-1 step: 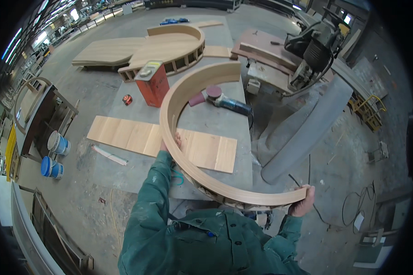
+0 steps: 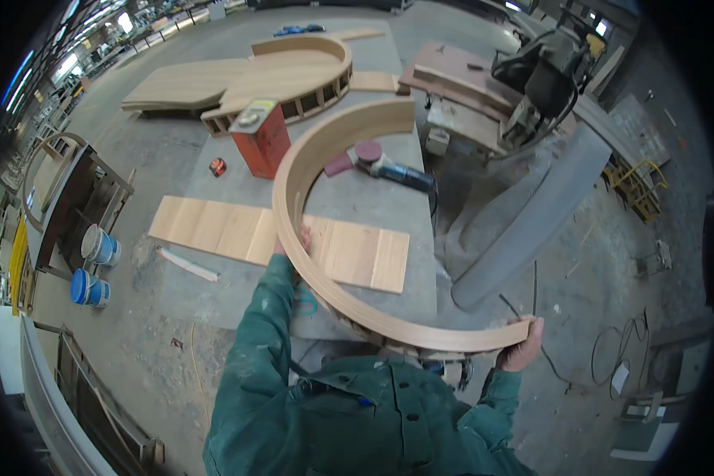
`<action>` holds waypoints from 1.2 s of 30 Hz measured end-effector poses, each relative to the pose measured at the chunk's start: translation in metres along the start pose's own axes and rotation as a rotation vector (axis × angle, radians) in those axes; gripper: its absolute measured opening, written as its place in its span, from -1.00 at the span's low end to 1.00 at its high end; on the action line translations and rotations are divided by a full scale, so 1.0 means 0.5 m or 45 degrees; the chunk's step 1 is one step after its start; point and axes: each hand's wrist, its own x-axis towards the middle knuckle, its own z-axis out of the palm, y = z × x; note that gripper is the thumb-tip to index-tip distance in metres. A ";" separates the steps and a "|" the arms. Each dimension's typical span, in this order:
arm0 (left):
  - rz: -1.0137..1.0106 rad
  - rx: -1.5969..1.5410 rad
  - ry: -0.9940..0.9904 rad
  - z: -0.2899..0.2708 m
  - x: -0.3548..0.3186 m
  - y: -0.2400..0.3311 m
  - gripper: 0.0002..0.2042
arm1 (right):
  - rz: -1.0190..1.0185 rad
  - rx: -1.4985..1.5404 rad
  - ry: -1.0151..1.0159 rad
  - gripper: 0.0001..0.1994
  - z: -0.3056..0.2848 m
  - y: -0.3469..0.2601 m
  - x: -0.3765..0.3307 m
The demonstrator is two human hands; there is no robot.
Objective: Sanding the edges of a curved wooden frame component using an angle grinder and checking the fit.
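A large curved wooden band point(image 2: 293, 166), bent into a half circle, stands on edge on the grey workbench point(image 2: 389, 210). Its far end lies near a sander, and its near end juts out past the bench's front edge. My left hand point(image 2: 297, 242) grips the band's left side where it crosses a flat wooden panel point(image 2: 214, 226), with fingers over its top edge. My right hand point(image 2: 523, 345) clasps the band's near end, off the bench to the right. Both sleeves are green.
A red metal can point(image 2: 262, 139), a small orange tape measure point(image 2: 218, 166) and a sander point(image 2: 381, 163) lie on the bench. A curved wooden frame point(image 2: 293, 71) sits behind. Paint buckets point(image 2: 99, 246) stand on the floor at left, and a long grey curved piece point(image 2: 531, 214) leans at right.
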 end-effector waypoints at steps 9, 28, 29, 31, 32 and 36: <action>0.099 0.471 0.174 -0.033 -0.032 0.044 -0.62 | 0.343 0.402 -0.056 -0.61 -0.011 0.081 -0.063; 0.215 0.391 0.108 -0.100 0.079 0.175 -0.54 | 0.499 0.525 -0.206 -0.62 0.095 0.180 -0.004; 0.301 0.457 0.146 -0.078 0.072 0.164 -0.48 | 0.539 0.533 -0.193 -0.62 0.093 0.185 -0.006; 0.351 0.540 0.168 -0.007 0.040 0.131 -0.43 | 0.562 0.540 -0.145 -0.63 0.071 0.209 -0.015; 0.412 0.469 0.122 0.014 0.013 0.112 -0.43 | 0.568 0.527 -0.127 -0.63 0.065 0.215 -0.019; 0.311 0.343 -0.026 0.094 -0.070 0.122 -0.37 | 0.634 0.452 -0.101 -0.65 0.048 0.253 -0.033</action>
